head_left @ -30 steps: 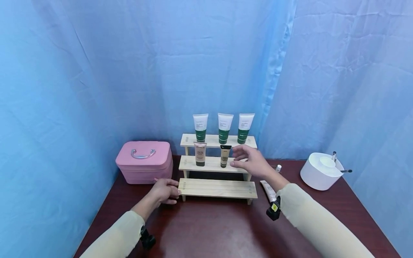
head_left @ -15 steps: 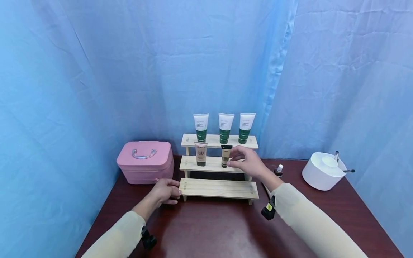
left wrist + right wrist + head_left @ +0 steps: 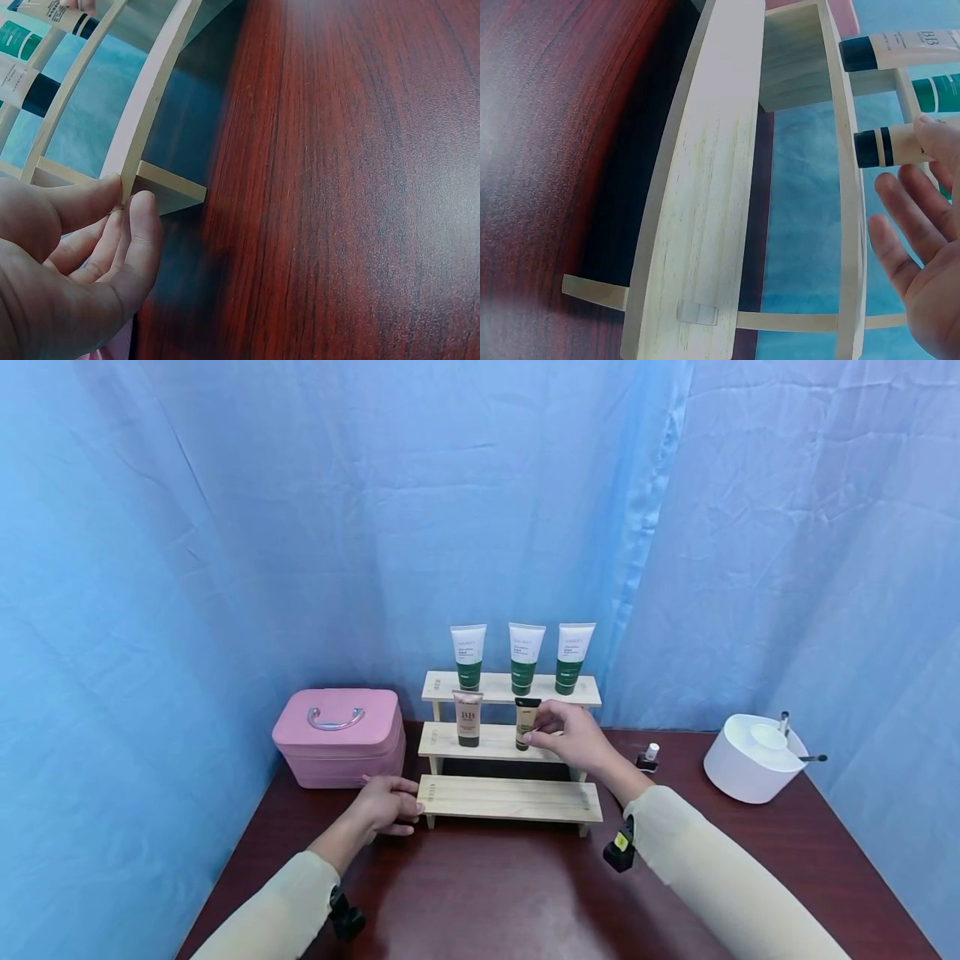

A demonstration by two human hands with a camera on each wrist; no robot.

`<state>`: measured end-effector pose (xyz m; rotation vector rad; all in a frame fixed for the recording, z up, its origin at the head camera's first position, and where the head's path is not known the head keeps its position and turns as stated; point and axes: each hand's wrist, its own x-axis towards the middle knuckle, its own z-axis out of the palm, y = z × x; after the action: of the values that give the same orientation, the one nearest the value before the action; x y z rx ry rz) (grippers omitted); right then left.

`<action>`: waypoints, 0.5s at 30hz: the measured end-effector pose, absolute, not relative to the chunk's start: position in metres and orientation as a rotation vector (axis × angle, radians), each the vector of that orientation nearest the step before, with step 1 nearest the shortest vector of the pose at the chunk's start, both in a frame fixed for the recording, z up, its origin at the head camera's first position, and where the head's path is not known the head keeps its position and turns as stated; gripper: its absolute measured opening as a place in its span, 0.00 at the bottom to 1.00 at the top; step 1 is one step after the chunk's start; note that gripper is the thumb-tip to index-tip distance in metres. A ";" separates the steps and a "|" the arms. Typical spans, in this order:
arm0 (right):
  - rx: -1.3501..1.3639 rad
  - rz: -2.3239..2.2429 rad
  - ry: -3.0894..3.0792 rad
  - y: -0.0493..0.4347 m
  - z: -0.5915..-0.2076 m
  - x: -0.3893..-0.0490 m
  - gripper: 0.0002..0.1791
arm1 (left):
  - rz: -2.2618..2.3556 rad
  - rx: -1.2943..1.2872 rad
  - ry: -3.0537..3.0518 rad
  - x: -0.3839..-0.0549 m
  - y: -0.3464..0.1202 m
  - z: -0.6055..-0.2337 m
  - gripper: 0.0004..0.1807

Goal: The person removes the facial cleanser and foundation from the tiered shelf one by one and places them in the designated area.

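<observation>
My right hand [image 3: 573, 739] pinches a small beige tube with black ends [image 3: 525, 714] on the middle step of the wooden display rack [image 3: 510, 797]. In the right wrist view the thumb lies on that tube while the other fingers spread beside it. Left of it stands a pale pink BB cream tube [image 3: 468, 718]. My left hand [image 3: 386, 806] grips the left end of the lowest step; the left wrist view shows thumb and fingertips [image 3: 141, 204] on its edge. Three white and green tubes [image 3: 527, 652] stand upright on the top step.
A pink vanity case [image 3: 337, 735] with a metal handle stands left of the rack. To the right are a small dark bottle with a white cap [image 3: 648, 758] and a white holder [image 3: 752, 760] with brushes. Blue curtains [image 3: 480, 510] hang behind the dark red table [image 3: 480, 893].
My right hand has moved left onto the beige tube and closed its fingers on it. Its arm now covers the tube lying on the table and uncovers the small bottle. The left hand stays put.
</observation>
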<state>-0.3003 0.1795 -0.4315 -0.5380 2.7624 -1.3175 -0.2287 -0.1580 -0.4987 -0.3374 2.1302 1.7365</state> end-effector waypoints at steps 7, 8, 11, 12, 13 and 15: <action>-0.526 -1.320 2.772 0.181 -0.436 -0.301 0.13 | 1.751 -0.337 2.121 -0.229 -0.157 -0.501 0.23; -0.525 -1.323 2.773 0.182 -0.436 -0.301 0.14 | 1.754 -0.340 2.119 -0.229 -0.157 -0.502 0.23; -0.506 -1.344 2.771 0.185 -0.433 -0.298 0.15 | 1.756 -0.339 2.119 -0.229 -0.157 -0.502 0.23; -0.496 -1.351 2.770 0.187 -0.430 -0.296 0.16 | 1.757 -0.339 2.118 -0.229 -0.157 -0.501 0.23; -0.492 -1.360 2.771 0.189 -0.428 -0.294 0.16 | 1.758 -0.339 2.117 -0.229 -0.157 -0.501 0.23; -0.487 -1.370 2.775 0.195 -0.424 -0.291 0.18 | 1.761 -0.338 2.114 -0.229 -0.157 -0.500 0.23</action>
<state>-0.2910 0.1949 -0.4237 -0.4869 2.7752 -1.3705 -0.2288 -0.1574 -0.4998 -0.3378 2.1136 1.7611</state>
